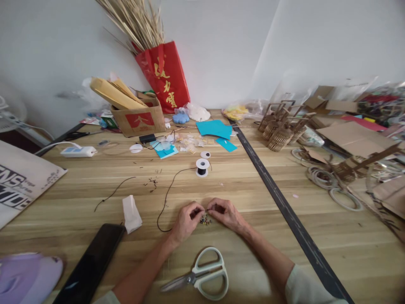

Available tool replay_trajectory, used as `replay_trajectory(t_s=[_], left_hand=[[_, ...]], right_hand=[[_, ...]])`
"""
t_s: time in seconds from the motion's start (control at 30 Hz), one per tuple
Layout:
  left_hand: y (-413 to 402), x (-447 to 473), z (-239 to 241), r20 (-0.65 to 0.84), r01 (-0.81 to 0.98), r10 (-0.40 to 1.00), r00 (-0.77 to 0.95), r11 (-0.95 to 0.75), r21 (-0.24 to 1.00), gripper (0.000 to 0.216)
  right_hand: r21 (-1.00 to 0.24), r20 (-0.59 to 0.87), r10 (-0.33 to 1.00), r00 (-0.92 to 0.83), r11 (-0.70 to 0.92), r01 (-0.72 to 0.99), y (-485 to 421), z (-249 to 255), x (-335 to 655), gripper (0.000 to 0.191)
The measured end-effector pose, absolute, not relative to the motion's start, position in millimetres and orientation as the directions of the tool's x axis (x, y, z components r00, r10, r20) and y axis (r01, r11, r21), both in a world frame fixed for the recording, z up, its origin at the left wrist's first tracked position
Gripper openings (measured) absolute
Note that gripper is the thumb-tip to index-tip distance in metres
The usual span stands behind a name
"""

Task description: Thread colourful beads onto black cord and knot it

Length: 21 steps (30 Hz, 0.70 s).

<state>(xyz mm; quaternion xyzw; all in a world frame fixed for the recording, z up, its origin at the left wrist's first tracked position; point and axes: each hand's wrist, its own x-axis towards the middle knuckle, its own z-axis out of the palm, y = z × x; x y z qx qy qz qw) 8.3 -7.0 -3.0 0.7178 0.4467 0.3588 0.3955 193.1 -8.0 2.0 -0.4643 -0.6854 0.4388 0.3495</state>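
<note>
My left hand [189,219] and my right hand [226,213] meet at the fingertips low in the middle of the head view, both pinched. A thin black cord [164,202] curves from a white spool [202,167] down to my left hand and disappears under it. A tiny dark bit shows between the two pinches, but what my right fingers hold is too small to make out. Right below the fingertips lies a small cluster of coloured beads [206,220]. Nearer to me rest scissors [205,276] with pale handles, their blades pointing left.
At left lie a black phone [91,264], a folded white paper [131,213] and a loose black cord piece [115,191]. Blue cards [215,128], a cardboard box [139,120] and a red bag [167,76] stand behind. Small bamboo baskets [278,131] and rings [322,177] occupy the right.
</note>
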Motion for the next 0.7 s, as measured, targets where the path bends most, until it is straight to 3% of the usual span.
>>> replay_trajectory(t_s=[0.7], left_hand=[[-7.1,8.5,-4.2,0.15,0.36,0.921,0.36,-0.285,0.888,0.009]], right_hand=[[-0.929,0.021,0.942,-0.336,0.142,0.341,-8.4,5.6,193.3,0.01]])
